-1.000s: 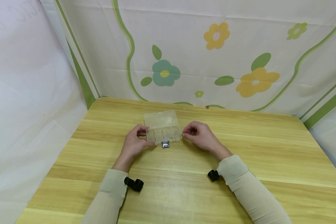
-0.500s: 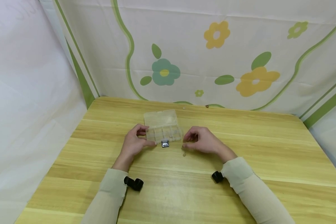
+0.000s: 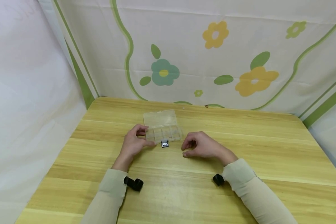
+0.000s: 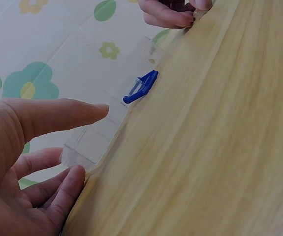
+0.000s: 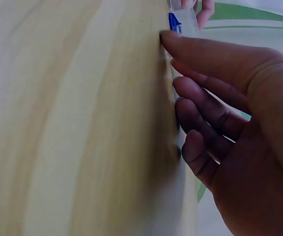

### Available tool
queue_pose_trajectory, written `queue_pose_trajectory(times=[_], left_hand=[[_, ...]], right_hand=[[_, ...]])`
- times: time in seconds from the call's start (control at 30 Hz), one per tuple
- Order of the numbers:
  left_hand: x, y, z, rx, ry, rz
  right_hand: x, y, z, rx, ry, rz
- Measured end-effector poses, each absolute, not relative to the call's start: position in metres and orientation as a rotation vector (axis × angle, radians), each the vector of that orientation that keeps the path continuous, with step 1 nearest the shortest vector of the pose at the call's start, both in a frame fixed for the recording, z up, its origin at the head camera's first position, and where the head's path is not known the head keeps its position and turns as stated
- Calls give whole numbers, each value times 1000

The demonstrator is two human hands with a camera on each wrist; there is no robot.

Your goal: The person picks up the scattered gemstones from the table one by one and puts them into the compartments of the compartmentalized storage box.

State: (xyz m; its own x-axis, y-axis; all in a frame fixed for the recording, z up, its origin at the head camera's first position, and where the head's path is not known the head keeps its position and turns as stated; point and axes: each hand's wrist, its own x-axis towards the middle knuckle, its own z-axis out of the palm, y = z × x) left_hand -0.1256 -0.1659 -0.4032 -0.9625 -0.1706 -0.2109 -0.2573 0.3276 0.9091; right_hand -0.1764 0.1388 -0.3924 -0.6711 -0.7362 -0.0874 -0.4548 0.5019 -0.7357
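A clear plastic compartment box (image 3: 158,132) lies on the table with its lid (image 3: 161,119) folded back. A blue clasp (image 4: 141,88) sits at its front edge. My left hand (image 3: 133,141) holds the box's left end, with the thumb along the front edge and the other fingers curled at the side. To the right of the box, my right hand (image 3: 201,144) is low over the table, thumb and index finger slightly apart. A small tan piece (image 4: 197,14) shows between those fingertips in the left wrist view. The right wrist view hides it.
A small whitish disc (image 3: 183,108) and a small brown piece (image 3: 206,106) lie at the table's back edge. Behind them hangs a white cloth (image 3: 184,46) printed with flowers. Black wrist cameras (image 3: 133,183) stick out from the sleeves.
My right hand has moved from the box's right edge toward the front. A small round piece seen on the table half a second ago is now covered by its fingertips. The left hand stays put.
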Motion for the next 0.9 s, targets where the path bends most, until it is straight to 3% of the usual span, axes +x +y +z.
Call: queue_pose_trajectory(times=[0.47,0.9], left_hand=[[-126,-166,-404,-401,2492,1739],[-127,-166,-403,-401,2475,1764]], right_hand=[[-176,120,-389,-970,2456,-989],[-177,83,-391,-1148,2611,-1173]])
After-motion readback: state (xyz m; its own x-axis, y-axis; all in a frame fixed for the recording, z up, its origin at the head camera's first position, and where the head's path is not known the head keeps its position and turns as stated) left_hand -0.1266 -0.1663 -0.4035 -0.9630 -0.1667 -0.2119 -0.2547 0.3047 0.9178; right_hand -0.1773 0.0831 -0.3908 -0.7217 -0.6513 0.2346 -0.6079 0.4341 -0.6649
